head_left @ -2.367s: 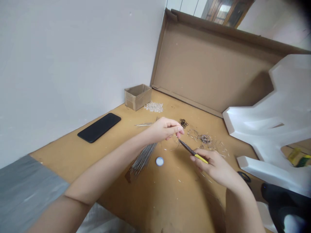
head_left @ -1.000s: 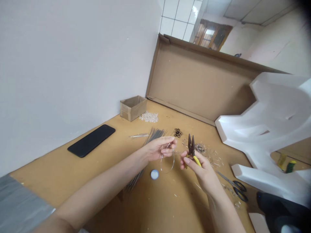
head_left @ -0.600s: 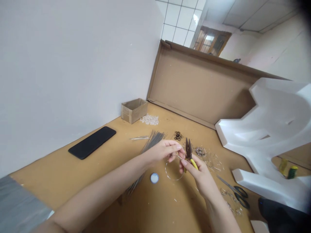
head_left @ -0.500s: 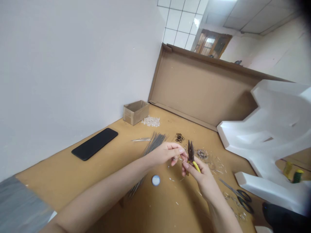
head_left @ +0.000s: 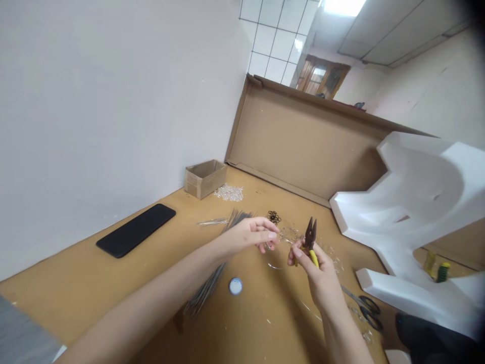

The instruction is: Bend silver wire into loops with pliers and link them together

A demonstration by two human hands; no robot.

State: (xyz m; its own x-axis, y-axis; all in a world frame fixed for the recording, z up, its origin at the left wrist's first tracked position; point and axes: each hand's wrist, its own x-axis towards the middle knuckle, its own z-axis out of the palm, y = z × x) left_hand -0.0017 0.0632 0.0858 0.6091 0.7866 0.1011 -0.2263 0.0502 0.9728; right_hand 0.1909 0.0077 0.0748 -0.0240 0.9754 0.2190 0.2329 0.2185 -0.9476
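Observation:
My right hand (head_left: 316, 260) is closed around the yellow handles of needle-nose pliers (head_left: 311, 235); their dark jaws point up and look slightly parted. To its left, my left hand (head_left: 255, 235) hovers over the table with thumb and fingers bent together. Whatever lies in those fingers, if anything, is too small to make out. Thin grey metal wires (head_left: 206, 293) lie in a bundle under the left forearm. Just beyond the hands are a small pile of black rings (head_left: 273, 217) and a tangle of shiny wire pieces (head_left: 290, 234). A curved wire (head_left: 275, 267) rests below the hands.
A round white-and-blue lid (head_left: 235, 286) lies near the bundle. Clear beads (head_left: 229, 192) sit by a small cardboard box (head_left: 205, 179). A black phone (head_left: 136, 230) is at left. Scissors (head_left: 367, 306) and white foam packaging (head_left: 413, 202) are at right; a cardboard panel (head_left: 303, 136) stands behind.
My hands have drawn apart; they were close together at the pliers' side. The right hand has moved slightly right with the pliers, and the view has shifted a little.

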